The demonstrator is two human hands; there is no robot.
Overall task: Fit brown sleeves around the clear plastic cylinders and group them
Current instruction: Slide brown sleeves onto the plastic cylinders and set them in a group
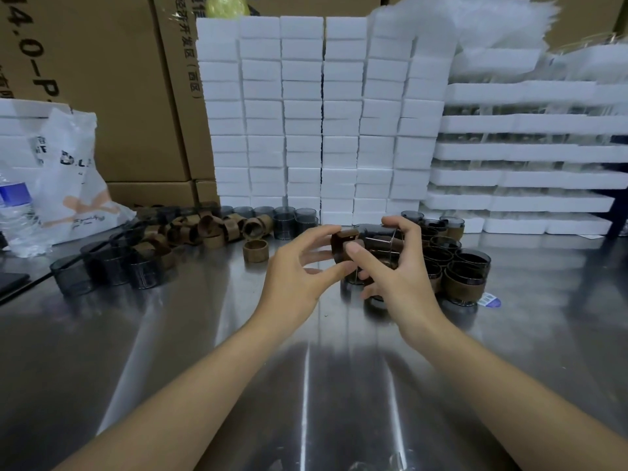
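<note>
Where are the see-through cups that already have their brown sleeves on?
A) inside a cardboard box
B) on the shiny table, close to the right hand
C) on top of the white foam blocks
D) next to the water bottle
B: the clear plastic cylinders already wearing brown sleeves stand grouped on the shiny metal table, just past the right hand.

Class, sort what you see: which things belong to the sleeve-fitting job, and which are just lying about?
Job: left hand, right hand, brown sleeve and clear cylinder (both held), loose sleeves, bare cylinders, sleeved group.
Lying about: water bottle, plastic bag, cardboard boxes, foam blocks.
</note>
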